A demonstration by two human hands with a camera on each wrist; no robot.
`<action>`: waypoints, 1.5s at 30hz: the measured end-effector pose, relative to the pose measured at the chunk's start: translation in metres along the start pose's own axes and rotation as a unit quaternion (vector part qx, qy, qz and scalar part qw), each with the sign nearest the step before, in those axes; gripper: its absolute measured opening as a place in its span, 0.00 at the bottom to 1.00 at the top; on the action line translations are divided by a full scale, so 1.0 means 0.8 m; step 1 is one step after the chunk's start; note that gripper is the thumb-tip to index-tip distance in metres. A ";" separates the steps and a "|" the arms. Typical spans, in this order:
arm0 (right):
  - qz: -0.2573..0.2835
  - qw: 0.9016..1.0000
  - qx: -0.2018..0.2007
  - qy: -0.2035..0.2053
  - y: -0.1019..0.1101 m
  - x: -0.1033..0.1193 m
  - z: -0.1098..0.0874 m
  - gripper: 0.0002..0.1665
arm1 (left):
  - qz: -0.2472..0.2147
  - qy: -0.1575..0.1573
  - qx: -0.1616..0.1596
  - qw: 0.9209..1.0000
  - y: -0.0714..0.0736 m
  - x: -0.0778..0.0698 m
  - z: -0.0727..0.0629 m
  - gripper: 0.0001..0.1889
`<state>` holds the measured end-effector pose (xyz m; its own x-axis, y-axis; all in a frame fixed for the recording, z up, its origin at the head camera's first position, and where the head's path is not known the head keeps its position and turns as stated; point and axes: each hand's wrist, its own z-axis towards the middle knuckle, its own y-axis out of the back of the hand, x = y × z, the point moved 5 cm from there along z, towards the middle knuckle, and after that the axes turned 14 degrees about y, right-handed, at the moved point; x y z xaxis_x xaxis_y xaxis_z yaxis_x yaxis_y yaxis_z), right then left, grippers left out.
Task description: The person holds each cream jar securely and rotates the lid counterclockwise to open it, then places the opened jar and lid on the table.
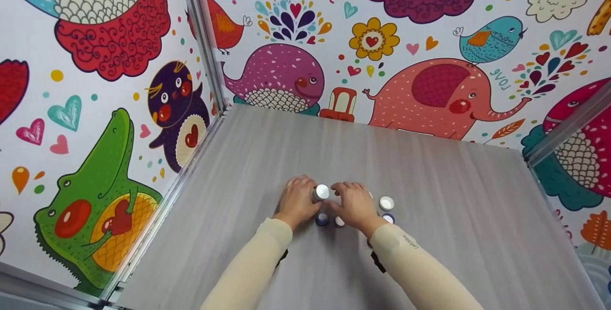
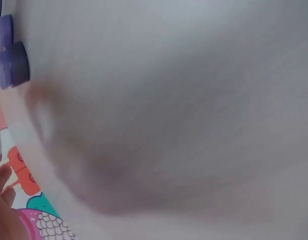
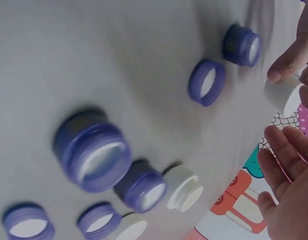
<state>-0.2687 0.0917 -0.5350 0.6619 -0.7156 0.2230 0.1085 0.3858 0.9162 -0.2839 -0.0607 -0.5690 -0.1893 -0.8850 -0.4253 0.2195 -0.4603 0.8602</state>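
My left hand grips a small white jar by its side, its pale round top facing up. In the right wrist view the left thumb and fingers press round the same white jar. Just right of it is my right hand, its fingers loosely extended and holding nothing; there its palm side shows below the jar. Beneath the hands stand a small purple jar and a purple ring-like lid. The left wrist view shows mostly tabletop, with purple pieces at its edge.
Near the right hand are a large purple jar, a smaller purple jar, a white jar, a white round piece and purple pieces. Printed panels border the grey table behind and at the sides.
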 end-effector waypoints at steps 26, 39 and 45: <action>0.023 0.997 0.016 -0.067 0.001 -0.003 0.010 0.20 | 0.049 -0.074 -0.021 0.996 0.004 -0.020 -0.002 0.19; 0.054 0.996 0.025 -0.069 0.002 -0.009 0.007 0.20 | 0.045 -0.078 -0.005 0.996 0.002 -0.022 -0.002 0.18; 0.064 0.996 0.023 -0.060 0.001 -0.012 0.006 0.20 | 0.029 -0.075 0.007 0.997 0.001 -0.022 -0.001 0.16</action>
<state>-0.2786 0.0960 -0.5346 0.5742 -0.7281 0.3744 -0.0070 0.4529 0.8916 -0.2793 -0.0458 -0.5611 -0.3175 -0.8895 -0.3285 0.2204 -0.4062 0.8868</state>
